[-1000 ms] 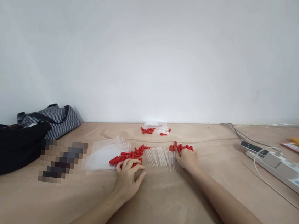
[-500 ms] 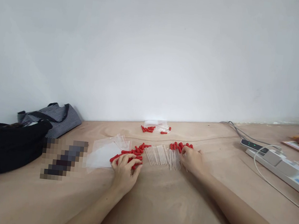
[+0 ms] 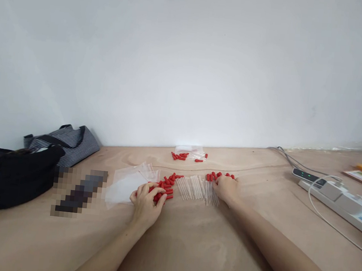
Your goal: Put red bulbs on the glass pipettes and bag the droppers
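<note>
Curling over the left pile of red caps [image 3: 170,181], the left hand [image 3: 146,201] has shifted slightly left since half a second ago and now covers the pile's left end, which showed then. Its fingers are bent and touch the caps, thumb apart; whether it grips any, I cannot tell. The right hand [image 3: 226,187] has also moved slightly left, nearer the row of tubes [image 3: 195,188]; its fingertips are hidden, so its grip cannot be told. Right-hand caps [image 3: 212,176] lie just beyond it, the tubes between both hands.
</note>
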The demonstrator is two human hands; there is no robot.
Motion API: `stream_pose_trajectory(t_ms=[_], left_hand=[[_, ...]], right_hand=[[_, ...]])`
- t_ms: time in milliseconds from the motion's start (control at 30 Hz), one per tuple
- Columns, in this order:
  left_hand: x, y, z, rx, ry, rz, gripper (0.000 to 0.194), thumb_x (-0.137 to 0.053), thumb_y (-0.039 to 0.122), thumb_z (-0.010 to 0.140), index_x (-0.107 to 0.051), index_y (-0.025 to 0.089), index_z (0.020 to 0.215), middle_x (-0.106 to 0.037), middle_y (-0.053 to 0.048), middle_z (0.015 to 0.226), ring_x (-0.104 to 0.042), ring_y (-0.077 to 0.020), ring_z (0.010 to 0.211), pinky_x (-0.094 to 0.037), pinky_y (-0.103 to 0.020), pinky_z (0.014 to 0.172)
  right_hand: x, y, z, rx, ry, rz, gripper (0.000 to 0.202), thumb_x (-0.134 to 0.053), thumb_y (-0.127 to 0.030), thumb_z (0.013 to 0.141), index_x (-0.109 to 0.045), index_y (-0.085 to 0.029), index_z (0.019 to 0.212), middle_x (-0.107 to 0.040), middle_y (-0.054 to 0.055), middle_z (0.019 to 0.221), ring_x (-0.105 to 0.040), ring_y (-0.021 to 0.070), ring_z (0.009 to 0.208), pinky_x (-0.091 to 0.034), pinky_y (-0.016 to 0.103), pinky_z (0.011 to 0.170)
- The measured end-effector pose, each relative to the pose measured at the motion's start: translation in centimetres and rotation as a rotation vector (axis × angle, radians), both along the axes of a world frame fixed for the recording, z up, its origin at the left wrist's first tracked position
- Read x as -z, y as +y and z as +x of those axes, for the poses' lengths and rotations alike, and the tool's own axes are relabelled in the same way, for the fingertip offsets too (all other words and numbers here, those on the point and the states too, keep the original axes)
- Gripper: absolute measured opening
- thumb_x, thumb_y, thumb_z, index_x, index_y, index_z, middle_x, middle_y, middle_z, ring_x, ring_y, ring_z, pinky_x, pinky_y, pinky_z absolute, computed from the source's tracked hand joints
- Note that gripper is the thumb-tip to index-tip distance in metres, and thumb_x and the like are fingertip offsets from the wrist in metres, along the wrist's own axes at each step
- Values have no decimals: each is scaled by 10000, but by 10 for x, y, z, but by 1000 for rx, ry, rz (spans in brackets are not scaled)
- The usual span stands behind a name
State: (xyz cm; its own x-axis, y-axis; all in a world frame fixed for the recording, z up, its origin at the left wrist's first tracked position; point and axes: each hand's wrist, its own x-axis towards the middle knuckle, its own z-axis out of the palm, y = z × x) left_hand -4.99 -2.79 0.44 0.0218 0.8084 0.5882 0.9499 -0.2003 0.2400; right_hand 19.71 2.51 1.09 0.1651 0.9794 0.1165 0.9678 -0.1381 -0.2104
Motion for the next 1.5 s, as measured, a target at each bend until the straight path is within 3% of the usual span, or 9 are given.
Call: stream_pose_trajectory(t_ms=[400, 533, 800, 933, 1033, 1233, 1367, 1500], left_hand=[[-1, 0, 0, -14, -7, -6, 76, -588, 251, 722, -661, 257, 741, -595, -37, 922, -480, -242, 926, -281, -384, 768], [-1, 0, 0, -31, -2, -23, 81, -585, 254, 724, -662, 261, 749, -593, -40, 931, -474, -240, 937, -282, -382, 774], [-16, 16, -9, -90, 20, -162, 148, -536, 283, 758, -656, 260, 843, -566, -64, 1040, -436, -260, 1025, -271, -423, 823], [-30, 41, -6, -6, 78, -318, 191, -486, 279, 779, -644, 279, 887, -580, -36, 1077, -454, -241, 1040, -270, -417, 857], [-36, 59, 1, -21, 84, -373, 245, -495, 384, 760, -638, 262, 917, -629, -51, 1014, -496, -263, 998, -277, -439, 850], [-31, 82, 7, -151, 67, -489, 293, -559, 421, 689, -626, 188, 524, -662, -91, 639, -573, -312, 838, -316, -449, 796], [-35, 83, 8, -133, 11, -463, 206, -557, 334, 703, -598, 180, 572, -662, -71, 673, -580, -294, 826, -329, -450, 794], [-47, 60, 16, 8, -66, -376, 127, -453, 265, 786, -538, 173, 766, -646, -49, 829, -589, -207, 815, -403, -334, 732]], right_hand=[[3, 20, 8, 34, 92, -128, 219, -487, -333, 696, -615, -178, 784, -657, 91, 856, -602, 234, 816, -389, 304, 689], [3, 21, 7, 40, 124, -134, 262, -469, -393, 703, -609, -181, 768, -655, 88, 860, -591, 238, 851, -384, 314, 725], [-14, 7, 19, 31, 228, -153, 331, -448, -489, 698, -594, -198, 637, -644, 52, 699, -602, 201, 695, -375, 256, 570], [-21, -5, 31, -31, 277, -155, 351, -439, -498, 703, -555, -205, 550, -596, 21, 584, -575, 180, 576, -337, 247, 505], [-20, -15, 38, -101, 284, -119, 346, -428, -438, 730, -521, -198, 498, -566, 19, 542, -560, 171, 564, -329, 240, 499], [1, -42, 30, -333, 325, 119, 246, -351, -290, 799, -494, -186, 628, -580, 35, 643, -536, 165, 620, -355, 255, 571], [16, -57, 17, -442, 379, 264, 187, -329, -255, 822, -449, -186, 697, -562, 53, 688, -508, 169, 633, -369, 279, 584], [23, -61, 10, -552, 499, 298, 137, -358, -225, 819, -420, -201, 699, -538, 33, 659, -487, 154, 599, -375, 275, 560]])
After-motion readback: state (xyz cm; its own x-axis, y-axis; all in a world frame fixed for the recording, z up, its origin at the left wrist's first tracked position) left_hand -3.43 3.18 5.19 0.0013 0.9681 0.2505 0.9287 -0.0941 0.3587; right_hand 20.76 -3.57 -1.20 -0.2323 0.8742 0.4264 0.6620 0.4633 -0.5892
